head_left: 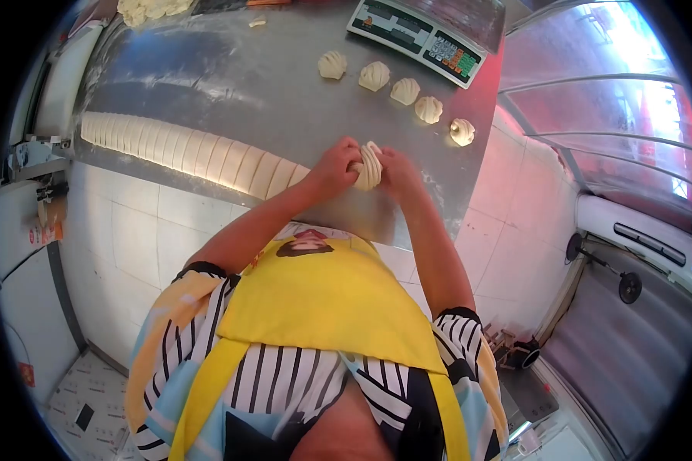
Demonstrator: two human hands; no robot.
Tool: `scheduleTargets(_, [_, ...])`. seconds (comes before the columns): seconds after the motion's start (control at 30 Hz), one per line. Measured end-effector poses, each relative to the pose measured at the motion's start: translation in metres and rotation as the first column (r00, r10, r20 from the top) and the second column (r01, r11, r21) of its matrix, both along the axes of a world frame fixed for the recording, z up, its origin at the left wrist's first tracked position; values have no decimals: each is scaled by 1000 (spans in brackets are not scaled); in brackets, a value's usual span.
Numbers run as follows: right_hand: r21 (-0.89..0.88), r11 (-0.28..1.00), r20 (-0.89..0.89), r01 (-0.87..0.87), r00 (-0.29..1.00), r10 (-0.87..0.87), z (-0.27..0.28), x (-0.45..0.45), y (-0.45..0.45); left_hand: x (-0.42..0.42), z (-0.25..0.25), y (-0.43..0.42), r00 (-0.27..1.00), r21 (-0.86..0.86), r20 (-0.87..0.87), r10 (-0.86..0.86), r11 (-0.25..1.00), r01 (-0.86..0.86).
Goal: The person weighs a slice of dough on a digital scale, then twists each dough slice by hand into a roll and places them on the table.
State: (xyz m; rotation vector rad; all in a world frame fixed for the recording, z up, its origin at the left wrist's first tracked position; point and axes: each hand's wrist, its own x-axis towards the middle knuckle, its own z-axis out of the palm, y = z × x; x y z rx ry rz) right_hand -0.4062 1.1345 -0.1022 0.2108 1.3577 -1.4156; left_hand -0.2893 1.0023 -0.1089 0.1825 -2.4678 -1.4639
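Your left hand (336,168) and right hand (397,172) grasp one ridged dough piece (370,168) over the table's (246,84) near side; five shaped pieces (405,91) sit far right, the sliced log (207,156) at left apparently unshaped.

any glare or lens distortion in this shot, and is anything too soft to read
Head view: wide-angle bending, with black corners; head view: glare through the translucent panels at upper right, milder reflections on the metal table; head view: the dough piece shows its strands clearly, but the scale's small markings are unreadable.
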Motion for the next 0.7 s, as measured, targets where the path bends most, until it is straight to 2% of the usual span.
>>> scheduleTargets(0.03, [26, 1000, -2, 15, 1000, -15, 1, 2, -1, 1, -3, -1, 998, 53, 44, 45, 997, -47])
scheduleTargets(0.13, [97, 995, -8, 19, 1000, -19, 9, 6, -2, -10, -13, 0, 975, 385, 179, 129, 903, -190])
scheduleTargets(0.23, [155, 986, -11, -62, 998, 64, 9, 5, 2, -17, -22, -10, 943, 572, 288, -169, 820, -27])
scheduleTargets(0.3, [208, 975, -28, -78, 996, 85, 1, 3, 10, -21, -25, -12, 920, 571, 357, -163, 817, -77])
scheduleTargets(0.33, [182, 982, -16, -50, 998, 54, -3, 5, 11, -23, -25, -12, 906, 572, 391, -161, 814, -102])
scheduleTargets(0.4, [127, 992, 7, 7, 1000, -8, -12, 7, 14, -29, -42, -13, 891, 415, 428, -155, 909, -41])
scheduleTargets(0.43, [98, 994, -71, -44, 996, 51, -25, 6, 17, -31, -45, -13, 883, 329, 446, -148, 944, -8])
scheduleTargets(0.5, [51, 988, -223, -147, 962, 154, -42, 6, 20, -31, -48, -12, 852, 325, 502, -146, 945, -29])
scheduleTargets(0.53, [103, 976, -288, -190, 934, 212, -42, 12, 24, -29, -47, -10, 833, 324, 533, -149, 945, -39])
scheduleTargets(0.6, [208, 943, -421, -261, 846, 327, -36, 15, 28, -25, -75, -10, 920, 115, 380, -95, 992, 55])
scheduleTargets(0.63, [258, 942, -557, -216, 763, 328, -46, 19, 28, -23, -79, -10, 952, 5, 296, -81, 996, 84])
scheduleTargets(0.7, [333, 937, -776, -101, 535, 334, -70, 30, 29, -24, -76, -8, 909, 67, 406, -93, 995, 72])
